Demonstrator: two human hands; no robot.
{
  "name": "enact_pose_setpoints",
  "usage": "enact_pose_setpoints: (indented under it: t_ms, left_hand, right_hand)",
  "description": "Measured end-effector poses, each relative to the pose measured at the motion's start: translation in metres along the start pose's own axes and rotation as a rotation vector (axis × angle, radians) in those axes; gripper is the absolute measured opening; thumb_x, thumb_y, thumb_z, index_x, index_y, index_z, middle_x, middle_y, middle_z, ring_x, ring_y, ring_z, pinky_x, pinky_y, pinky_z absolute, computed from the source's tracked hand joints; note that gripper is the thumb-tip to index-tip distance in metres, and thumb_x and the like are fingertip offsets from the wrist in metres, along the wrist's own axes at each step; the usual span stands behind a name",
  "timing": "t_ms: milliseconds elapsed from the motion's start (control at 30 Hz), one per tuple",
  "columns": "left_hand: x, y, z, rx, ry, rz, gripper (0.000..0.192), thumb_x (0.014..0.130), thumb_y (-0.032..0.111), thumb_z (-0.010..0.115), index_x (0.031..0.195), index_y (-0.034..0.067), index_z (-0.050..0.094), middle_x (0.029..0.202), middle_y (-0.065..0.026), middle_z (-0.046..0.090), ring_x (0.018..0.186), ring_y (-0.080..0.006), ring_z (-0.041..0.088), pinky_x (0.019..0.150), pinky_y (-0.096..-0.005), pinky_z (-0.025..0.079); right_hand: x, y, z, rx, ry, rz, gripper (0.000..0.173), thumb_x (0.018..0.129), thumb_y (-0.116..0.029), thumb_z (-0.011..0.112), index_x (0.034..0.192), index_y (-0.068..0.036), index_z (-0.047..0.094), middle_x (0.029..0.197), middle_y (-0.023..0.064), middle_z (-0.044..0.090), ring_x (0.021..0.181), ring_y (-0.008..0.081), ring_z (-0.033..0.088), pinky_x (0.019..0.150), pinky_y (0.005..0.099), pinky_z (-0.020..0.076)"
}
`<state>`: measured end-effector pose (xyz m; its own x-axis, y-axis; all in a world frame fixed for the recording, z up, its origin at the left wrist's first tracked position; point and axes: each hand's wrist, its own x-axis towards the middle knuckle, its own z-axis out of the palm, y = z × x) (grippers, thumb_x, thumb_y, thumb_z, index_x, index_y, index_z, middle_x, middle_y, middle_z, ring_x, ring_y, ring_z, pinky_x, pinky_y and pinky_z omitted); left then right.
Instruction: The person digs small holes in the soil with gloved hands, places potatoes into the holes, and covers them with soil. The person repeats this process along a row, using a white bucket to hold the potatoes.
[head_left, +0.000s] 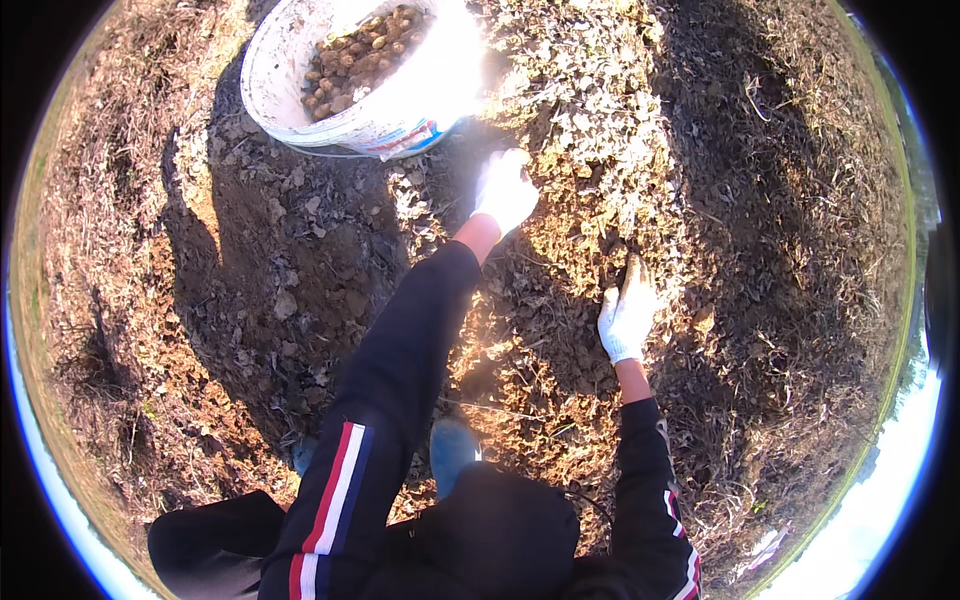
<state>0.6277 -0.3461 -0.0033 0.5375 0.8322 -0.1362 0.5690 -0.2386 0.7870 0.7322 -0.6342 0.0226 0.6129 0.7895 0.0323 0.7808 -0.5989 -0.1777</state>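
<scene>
A white work glove covers my left hand (507, 191), which is curled over the soil just below and right of a white plastic bucket (281, 90). Sun glare washes out its fingers, so whether it holds anything is hidden. My right hand (628, 311), also in a white glove, reaches down to the loose brown soil (577, 225); its fingertips touch the dirt, with the thumb apart from the fingers. Inside the bucket lie many small, roundish, soil-covered tubers (360, 56) that look like potatoes.
Dry leaves and stalks (780, 300) cover the ground around. My knees in black trousers and a blue shoe (452, 454) are at the bottom. A thin stem crosses the ground above the shoe. Shadows fall left and right.
</scene>
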Motion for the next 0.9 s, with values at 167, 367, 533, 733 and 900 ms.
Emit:
enact_pose_setpoints:
  t_ms: [167, 367, 533, 733, 900]
  left_hand:
    - [0.013, -0.040, 0.000, 0.080, -0.075, 0.139, 0.024, 0.088, 0.018, 0.066, 0.111, 0.012, 0.070, 0.117, -0.0155, 0.068, 0.114, -0.0359, 0.063, 0.101, -0.0488, 0.051]
    - [0.000, -0.020, -0.003, -0.265, 0.012, -0.010, 0.026, 0.089, 0.023, 0.069, 0.113, 0.012, 0.068, 0.123, -0.0177, 0.064, 0.116, -0.0371, 0.063, 0.102, -0.0498, 0.052]
    - [0.010, 0.018, -0.008, 0.085, -0.143, -0.075, 0.039, 0.089, 0.026, 0.067, 0.125, 0.011, 0.060, 0.131, -0.0273, 0.055, 0.123, -0.0453, 0.056, 0.106, -0.0524, 0.048]
    - [-0.001, 0.000, -0.010, -0.072, -0.142, 0.073, 0.038, 0.088, 0.025, 0.067, 0.123, 0.012, 0.061, 0.118, -0.0171, 0.069, 0.115, -0.0384, 0.065, 0.100, -0.0495, 0.053]
    - [-0.003, 0.016, -0.009, 0.020, -0.082, 0.115, 0.037, 0.090, 0.030, 0.068, 0.122, 0.012, 0.063, 0.114, -0.0163, 0.071, 0.111, -0.0387, 0.066, 0.097, -0.0500, 0.053]
  right_hand:
    - [0.008, -0.014, 0.006, -0.003, 0.007, -0.043, 0.071, 0.099, -0.034, 0.054, 0.159, 0.000, 0.037, 0.154, 0.0292, 0.046, 0.142, 0.0453, 0.045, 0.119, 0.0534, 0.0335]
    - [0.000, 0.003, 0.004, -0.017, 0.025, -0.004, 0.069, 0.102, -0.039, 0.049, 0.157, 0.001, 0.040, 0.151, 0.0300, 0.049, 0.140, 0.0464, 0.046, 0.118, 0.0539, 0.0343]
    - [0.003, -0.001, 0.002, -0.019, 0.043, -0.011, 0.067, 0.104, -0.042, 0.045, 0.154, 0.002, 0.042, 0.151, 0.0295, 0.050, 0.140, 0.0469, 0.046, 0.118, 0.0541, 0.0348]
    - [0.004, -0.001, 0.005, -0.004, 0.056, -0.028, 0.066, 0.104, -0.041, 0.045, 0.154, 0.002, 0.043, 0.152, 0.0266, 0.050, 0.142, 0.0458, 0.045, 0.118, 0.0545, 0.0344]
    - [0.003, -0.002, 0.000, -0.028, 0.046, -0.019, 0.066, 0.104, -0.040, 0.046, 0.154, 0.001, 0.043, 0.151, 0.0268, 0.051, 0.140, 0.0455, 0.046, 0.118, 0.0546, 0.0343]
